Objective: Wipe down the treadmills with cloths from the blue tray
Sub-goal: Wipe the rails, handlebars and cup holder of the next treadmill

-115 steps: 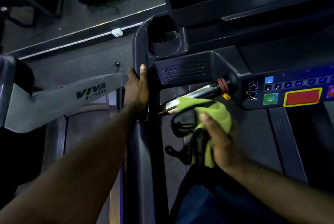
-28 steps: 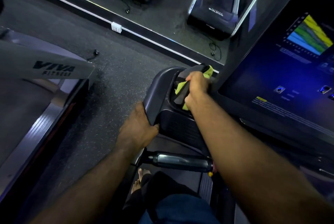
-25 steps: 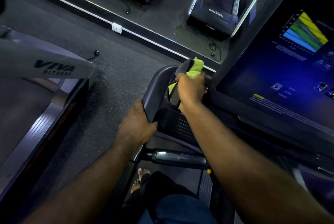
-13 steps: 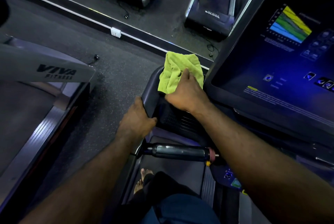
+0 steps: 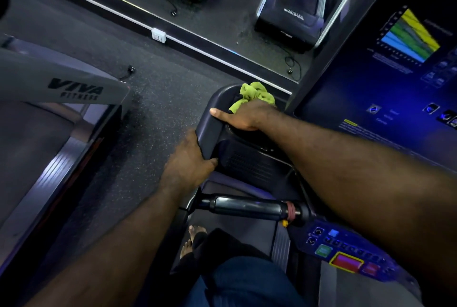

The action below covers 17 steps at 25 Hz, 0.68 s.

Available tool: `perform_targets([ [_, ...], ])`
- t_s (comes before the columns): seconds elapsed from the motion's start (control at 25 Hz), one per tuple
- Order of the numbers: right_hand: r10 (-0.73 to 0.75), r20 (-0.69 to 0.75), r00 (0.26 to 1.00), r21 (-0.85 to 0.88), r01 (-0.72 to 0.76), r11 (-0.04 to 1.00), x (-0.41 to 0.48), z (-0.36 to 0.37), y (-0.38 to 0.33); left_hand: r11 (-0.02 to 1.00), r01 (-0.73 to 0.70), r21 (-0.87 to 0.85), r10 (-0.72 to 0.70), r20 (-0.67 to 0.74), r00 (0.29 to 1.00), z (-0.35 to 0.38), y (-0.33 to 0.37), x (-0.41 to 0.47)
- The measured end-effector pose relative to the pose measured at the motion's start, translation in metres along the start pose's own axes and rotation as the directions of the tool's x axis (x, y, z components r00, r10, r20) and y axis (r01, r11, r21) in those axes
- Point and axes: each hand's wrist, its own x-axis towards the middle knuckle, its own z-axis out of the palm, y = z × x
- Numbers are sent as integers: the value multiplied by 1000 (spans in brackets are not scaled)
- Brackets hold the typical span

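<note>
I stand on a dark treadmill; its left console corner with the cup holder (image 5: 215,131) is in the middle of the view. My right hand (image 5: 247,116) grips a bunched lime-green cloth (image 5: 254,94) against the far rim of that corner, with the thumb stretched out along the rim. My left hand (image 5: 188,163) grips the corner's outer left edge, fingers wrapped round it. Below both hands runs the black and chrome handlebar grip (image 5: 244,206). The blue tray is not in view.
The lit touchscreen (image 5: 395,71) rises at the right, and the button panel (image 5: 346,257) with a red stop key sits lower right. A grey "VIVA FITNESS" treadmill (image 5: 61,86) stands at the left across a strip of dark floor. A floor-level mirror reflects treadmills ahead.
My right hand dragged the cloth from the cup holder up over its far rim; the cloth spread flat, then bunched up again. My left hand kept its hold on the corner's edge.
</note>
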Motion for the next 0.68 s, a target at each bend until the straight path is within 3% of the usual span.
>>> perform_targets([
  [0.28, 130, -160, 979, 375, -61, 925, 10, 1, 2, 1000, 15, -2, -15, -5, 1000, 1, 0, 4],
  [0.36, 221, -209, 953, 516, -84, 852, 10, 6, 0, 1000, 2, 27, -2, -8, 1000, 3, 0, 5],
  [0.44, 306, -192, 932, 692, -93, 716, 9, 5, -1, 999, 3, 44, -3, -12, 1000, 4, -1, 8],
  [0.52, 390, -133, 911, 905, -49, 423, 6, 6, -1, 999, 17, 46, -16, -4, 1000, 4, -2, 8],
  [0.56, 405, -47, 913, 992, -3, 123, 6, 6, -2, 999, 15, 45, -15, 0, 1000, 3, -2, 7],
  [0.6, 375, 39, 926, 981, 35, -190, 7, 9, -2, 999, 11, 43, -11, 2, 1000, 3, -2, 7],
  [0.64, 322, 68, 944, 910, 74, -409, 8, 15, 1, 999, 7, 34, -6, -4, 1000, 3, -1, 6],
  [0.68, 287, 43, 957, 845, 119, -522, 6, 21, 3, 1000, 6, 26, -5, -4, 1000, 3, 1, 4],
])
